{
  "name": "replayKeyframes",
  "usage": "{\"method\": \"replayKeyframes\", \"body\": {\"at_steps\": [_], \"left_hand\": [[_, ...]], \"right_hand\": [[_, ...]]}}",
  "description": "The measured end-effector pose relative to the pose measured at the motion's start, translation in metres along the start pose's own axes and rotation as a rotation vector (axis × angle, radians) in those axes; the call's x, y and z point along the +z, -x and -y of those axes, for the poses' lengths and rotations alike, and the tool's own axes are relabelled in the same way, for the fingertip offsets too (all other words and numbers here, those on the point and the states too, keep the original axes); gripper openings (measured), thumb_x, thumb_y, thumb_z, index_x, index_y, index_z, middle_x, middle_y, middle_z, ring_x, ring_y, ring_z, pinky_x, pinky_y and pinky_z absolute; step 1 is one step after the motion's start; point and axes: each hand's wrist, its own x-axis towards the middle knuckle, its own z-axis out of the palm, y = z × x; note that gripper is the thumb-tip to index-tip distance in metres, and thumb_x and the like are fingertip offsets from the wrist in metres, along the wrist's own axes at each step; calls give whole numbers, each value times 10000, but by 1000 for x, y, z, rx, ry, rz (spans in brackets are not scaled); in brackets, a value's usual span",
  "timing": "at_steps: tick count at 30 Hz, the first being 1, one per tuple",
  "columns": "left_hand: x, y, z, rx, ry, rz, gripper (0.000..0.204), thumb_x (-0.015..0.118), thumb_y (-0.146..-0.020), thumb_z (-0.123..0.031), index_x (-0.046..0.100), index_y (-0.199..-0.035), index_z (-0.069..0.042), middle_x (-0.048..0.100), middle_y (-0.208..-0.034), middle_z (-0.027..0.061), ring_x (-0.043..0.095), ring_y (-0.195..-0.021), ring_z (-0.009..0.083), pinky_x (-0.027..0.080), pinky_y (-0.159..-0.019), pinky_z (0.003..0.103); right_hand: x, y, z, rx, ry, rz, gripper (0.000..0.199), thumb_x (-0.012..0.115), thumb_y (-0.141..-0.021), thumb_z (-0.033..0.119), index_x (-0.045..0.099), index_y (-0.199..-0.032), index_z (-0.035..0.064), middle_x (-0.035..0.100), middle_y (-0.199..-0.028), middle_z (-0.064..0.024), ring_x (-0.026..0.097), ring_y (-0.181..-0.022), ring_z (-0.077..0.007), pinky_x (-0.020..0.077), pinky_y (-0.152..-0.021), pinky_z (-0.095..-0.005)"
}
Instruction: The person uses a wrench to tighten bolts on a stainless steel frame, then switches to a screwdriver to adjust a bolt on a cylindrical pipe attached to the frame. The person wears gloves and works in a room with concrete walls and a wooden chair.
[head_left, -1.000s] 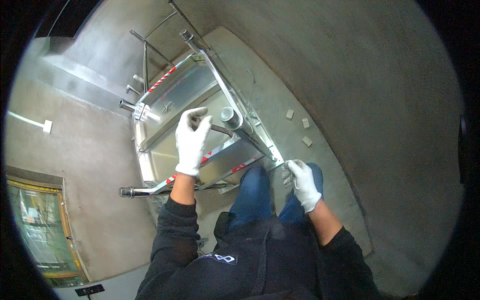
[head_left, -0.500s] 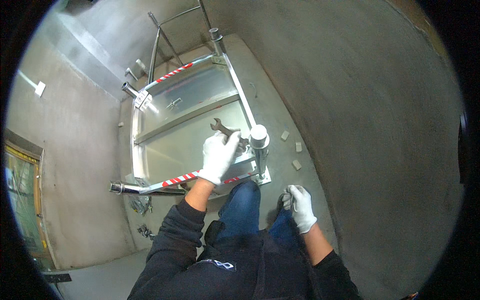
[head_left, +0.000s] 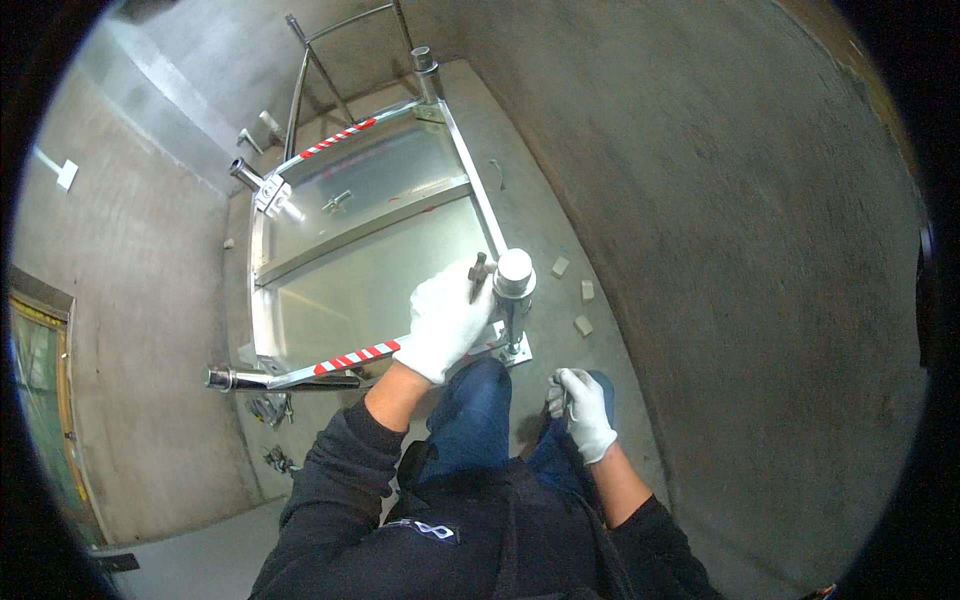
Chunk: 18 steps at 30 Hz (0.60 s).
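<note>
Wrench (head_left: 478, 275) — dark, short (mostly hidden) — sits in left hand (head_left: 447, 317) closed grip; right hand (head_left: 583, 409) curled, contents unclear.

From up here I only get the usual top-down look at myself: white knit work gloves on both the left hand (head_left: 445, 320) and the right hand (head_left: 585, 410), dark navy or black sweatshirt with the sleeves shoved up a bit, a small pale logo on the chest at bottom centre, and blue jeans below that.
</note>
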Motion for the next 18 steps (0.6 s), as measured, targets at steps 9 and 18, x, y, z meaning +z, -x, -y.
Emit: {"method": "replayKeyframes", "body": {"at_steps": [9, 18], "left_hand": [[-5, 9, 18, 125, 114, 267, 250, 625, -789, -169, 624, -1025, -89, 637, -892, 129, 627, -859, 313, 497, -767, 385], [11, 27, 18, 274, 106, -106, 231, 598, -870, -116, 592, -1096, -67, 618, -927, 138, 623, -836, 316, 509, -725, 356]], "right_hand": [[14, -1, 3, -37, 6, 48, 247, 568, -905, 263, 566, -956, 21, 603, -724, -61, 554, -533, -121, 443, -490, -240], [3, 5, 9, -63, 6, 19, 249, 566, -906, 266, 567, -953, 22, 614, -712, -67, 564, -519, -128, 448, -475, -241]]}}
